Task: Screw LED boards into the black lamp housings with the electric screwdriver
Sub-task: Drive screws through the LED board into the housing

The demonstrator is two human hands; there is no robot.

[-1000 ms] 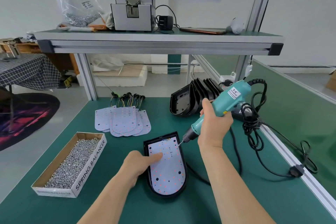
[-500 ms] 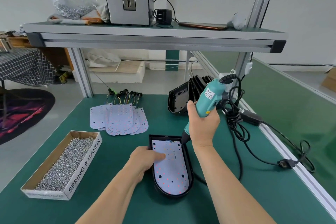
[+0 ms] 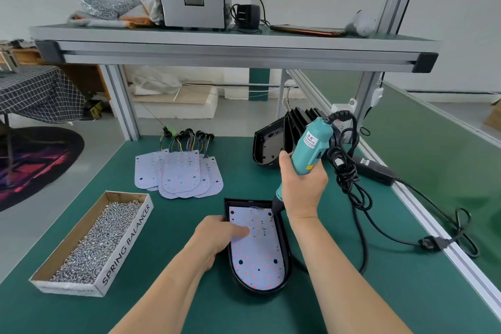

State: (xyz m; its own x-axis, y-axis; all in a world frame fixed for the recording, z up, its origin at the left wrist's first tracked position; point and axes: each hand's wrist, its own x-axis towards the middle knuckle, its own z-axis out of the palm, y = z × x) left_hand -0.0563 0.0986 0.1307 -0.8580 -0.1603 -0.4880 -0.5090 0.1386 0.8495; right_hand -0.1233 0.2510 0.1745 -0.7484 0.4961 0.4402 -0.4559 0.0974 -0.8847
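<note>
One LED board (image 3: 257,249) is in play: pale white-violet, straight across the far end and rounded at the near end, speckled with small red and orange dots and a few dark holes. It sits flat inside a black lamp housing (image 3: 286,236), whose raised rim frames it all the way round, in the near middle of the green table (image 3: 168,230).

The left hand (image 3: 217,236) lies at the housing's left wall. One finger reaches out straight over the rim and presses down on the left part of the board, and the thumb runs along the outside of the wall. The other fingers are tucked under the back of the hand and cannot be made out. The forearm comes in low from the near edge, angled to the right.

The right hand (image 3: 301,184) is wrapped tight round the teal electric screwdriver (image 3: 314,144), fingers closed on the barrel and thumb up along its left side. The tool tilts, with its top leaning away to the right. Its dark nose points down-left and the bit tip meets the board's far right corner, well apart from the pressing finger. The wrist is bent, directly above the housing's right rim.
</note>
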